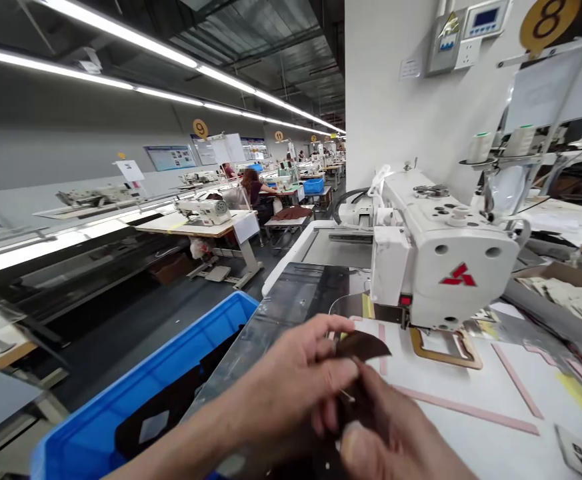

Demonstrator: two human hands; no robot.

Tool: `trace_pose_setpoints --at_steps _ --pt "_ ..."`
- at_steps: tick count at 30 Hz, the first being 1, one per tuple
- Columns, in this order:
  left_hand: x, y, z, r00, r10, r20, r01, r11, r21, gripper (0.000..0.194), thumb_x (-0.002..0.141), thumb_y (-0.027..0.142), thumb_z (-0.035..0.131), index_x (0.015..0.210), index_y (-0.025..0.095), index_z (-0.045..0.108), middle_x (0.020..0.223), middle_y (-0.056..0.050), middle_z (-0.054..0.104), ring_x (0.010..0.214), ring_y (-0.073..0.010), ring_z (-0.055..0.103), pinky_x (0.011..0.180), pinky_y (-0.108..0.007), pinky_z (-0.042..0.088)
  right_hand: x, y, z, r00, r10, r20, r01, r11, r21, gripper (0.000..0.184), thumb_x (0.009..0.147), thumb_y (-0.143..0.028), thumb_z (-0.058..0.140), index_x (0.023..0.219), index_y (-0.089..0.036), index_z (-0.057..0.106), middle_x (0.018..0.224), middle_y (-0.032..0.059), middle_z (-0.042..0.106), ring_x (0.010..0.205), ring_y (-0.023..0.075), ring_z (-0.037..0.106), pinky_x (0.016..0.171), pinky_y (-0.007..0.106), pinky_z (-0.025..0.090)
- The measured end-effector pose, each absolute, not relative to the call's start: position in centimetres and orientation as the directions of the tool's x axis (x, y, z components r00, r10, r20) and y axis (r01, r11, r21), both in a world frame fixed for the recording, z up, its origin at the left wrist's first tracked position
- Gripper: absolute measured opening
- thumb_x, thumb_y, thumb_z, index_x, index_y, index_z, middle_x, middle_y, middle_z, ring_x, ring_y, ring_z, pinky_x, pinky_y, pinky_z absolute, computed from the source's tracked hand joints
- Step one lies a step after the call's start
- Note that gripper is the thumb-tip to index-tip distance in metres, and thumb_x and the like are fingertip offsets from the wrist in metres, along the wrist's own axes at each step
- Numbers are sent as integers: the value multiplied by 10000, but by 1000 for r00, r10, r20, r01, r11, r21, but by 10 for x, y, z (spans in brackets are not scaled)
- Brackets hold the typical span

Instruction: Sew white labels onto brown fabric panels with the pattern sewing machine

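Well, both bare hands are up just over the near edge of the white sewing table (451, 380), pinching a curved dark brown leather piece (363, 345) between them. The left hand (291, 380) has its fingers curled closed on the piece, and the right hand (391, 433) holds it lower down, nearly shut. Just beyond stands a white industrial sewing machine (445, 260), above a tan frame-shaped piece (445, 350). A blue plastic crate (95, 407) holding dark pieces (181, 380) sits off the table's left edge.
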State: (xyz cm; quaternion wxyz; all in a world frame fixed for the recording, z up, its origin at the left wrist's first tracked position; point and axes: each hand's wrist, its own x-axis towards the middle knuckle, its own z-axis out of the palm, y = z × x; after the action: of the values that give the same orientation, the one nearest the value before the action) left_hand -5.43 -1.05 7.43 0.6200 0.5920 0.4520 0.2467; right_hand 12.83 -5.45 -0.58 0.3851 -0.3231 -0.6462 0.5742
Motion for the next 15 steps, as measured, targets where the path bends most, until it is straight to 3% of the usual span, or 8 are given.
trace_pose_setpoints --at_steps 3,5,7,8,10,12,13,15 --pt "-34 -27 93 674 674 -303 208 221 953 680 913 248 671 1543 276 416 932 -15 697 733 -123 662 708 -230 543 144 -53 14 -500 864 61 -314 -115 -942 611 924 -694 675 1260 -184 659 859 61 703 817 231 693 783 343 547" --pt "-37 -19 95 734 625 -264 185 190 964 712 940 311 676 1580 282 366 944 -36 730 670 -135 680 612 -215 530 162 -59 11 -433 898 -76 -412 -273 -869 436 961 -582 698 1138 -183 707 889 61 721 837 221 702 845 357 542" --pt "-43 3 87 659 739 -141 161 44 986 489 1005 466 600 1415 199 573 823 -53 738 541 -126 626 508 -198 471 180 -68 2 -382 899 -216 -463 -388 -797 361 954 -513 731 1095 -180 731 920 66 741 879 235 719 884 370 541" --pt "-44 16 81 590 805 -59 190 -67 980 453 1017 521 574 1317 191 652 858 -70 745 600 -146 652 543 -217 497 187 -72 -2 -365 896 -252 -464 -410 -785 354 940 -496 750 1096 -179 740 911 65 746 893 244 725 891 372 542" --pt "-40 39 69 595 803 11 348 -270 898 477 990 588 609 1298 234 701 1292 -136 697 1060 -274 694 753 -290 564 198 -77 -7 -358 902 -242 -434 -390 -812 354 909 -489 775 1084 -182 758 875 60 747 897 257 730 900 380 541" --pt "-27 54 62 727 687 -29 399 -387 832 562 948 603 671 1427 311 629 1625 -86 433 1436 -354 444 992 -373 514 205 -79 -5 -397 899 -187 -373 -344 -862 350 883 -511 778 1053 -205 771 851 46 739 870 255 726 898 388 538" --pt "-19 57 61 798 599 -69 370 -397 840 628 940 598 686 1496 339 557 1664 -62 373 1487 -352 374 1065 -395 468 208 -80 -1 -424 890 -166 -331 -323 -887 351 880 -531 766 1041 -220 773 848 37 733 851 247 719 888 384 536" --pt "-2 56 61 895 423 -142 296 -323 899 694 934 564 709 1550 342 481 1576 -69 495 1413 -317 468 1090 -384 432 210 -82 10 -467 870 -162 -222 -292 -930 343 886 -561 728 1009 -244 776 864 23 724 827 228 698 849 361 532"
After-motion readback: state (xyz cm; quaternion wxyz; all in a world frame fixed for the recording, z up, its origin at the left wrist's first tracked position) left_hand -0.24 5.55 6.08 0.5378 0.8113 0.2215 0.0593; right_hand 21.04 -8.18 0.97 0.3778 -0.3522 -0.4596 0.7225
